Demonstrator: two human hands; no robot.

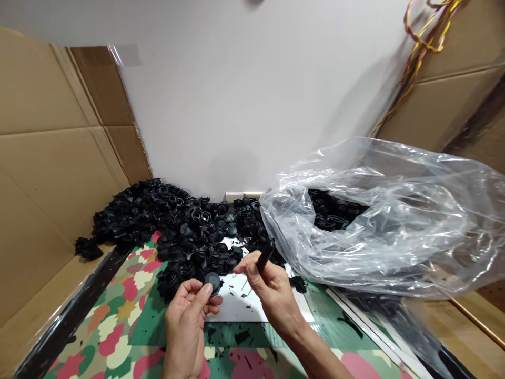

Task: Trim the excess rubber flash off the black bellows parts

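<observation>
My left hand (188, 310) pinches a small round black rubber part (213, 282) between thumb and fingers, low in the middle of the view. My right hand (268, 287) is closed on a thin black tool (265, 256) that points up and away, just right of the part. Both hands hover over a white sheet (240, 305) strewn with black scraps. Behind them lies a big heap of black ribbed rubber parts (173, 226).
A clear plastic bag (394, 221) holding more black parts bulges at the right. A camouflage-patterned mat (118, 321) covers the surface. Cardboard panels (51, 158) stand at the left and far right; a white wall (256, 105) is behind. Coloured wires (422, 47) hang at the upper right.
</observation>
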